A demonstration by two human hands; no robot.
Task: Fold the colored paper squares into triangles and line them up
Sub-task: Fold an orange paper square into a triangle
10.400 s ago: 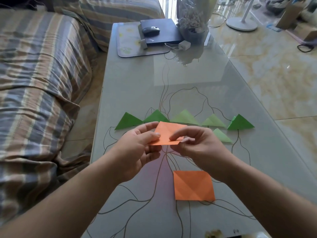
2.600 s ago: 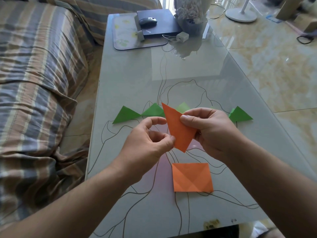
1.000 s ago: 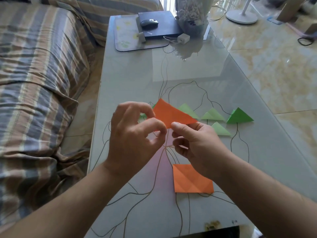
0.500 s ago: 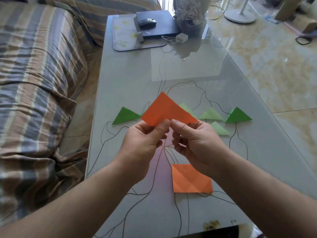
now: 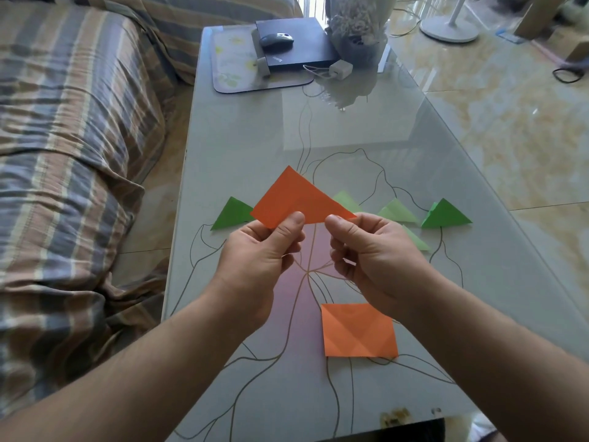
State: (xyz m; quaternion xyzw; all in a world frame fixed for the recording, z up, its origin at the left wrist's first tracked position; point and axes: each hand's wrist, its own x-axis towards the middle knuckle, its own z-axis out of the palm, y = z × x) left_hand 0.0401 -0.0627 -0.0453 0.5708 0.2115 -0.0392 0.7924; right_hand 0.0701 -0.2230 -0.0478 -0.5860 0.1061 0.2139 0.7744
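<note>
Above the glass table (image 5: 366, 138) I hold an orange paper triangle (image 5: 296, 199), point up. My left hand (image 5: 258, 253) pinches its lower left edge and my right hand (image 5: 369, 250) pinches its lower right tip. Behind it lies a row of green paper triangles: a dark one (image 5: 231, 213) at the left, pale ones (image 5: 345, 199) (image 5: 398, 210) in the middle, a dark one (image 5: 444, 215) at the right, and one more pale one (image 5: 416, 239) in front of the row. An orange paper square (image 5: 358, 330) with crease lines lies flat near me, under my right forearm.
A striped sofa (image 5: 63, 154) runs along the table's left side. At the far end sit a mat (image 5: 232, 62), a dark box (image 5: 299, 43) with a mouse (image 5: 275, 39), a wrapped bouquet (image 5: 357, 23) and a white charger (image 5: 341, 70). A fan base (image 5: 449, 30) stands on the tiled floor.
The orange paper went from a partly folded sheet to a flat triangle held point up. My two hands have moved slightly apart along its lower edge.
</note>
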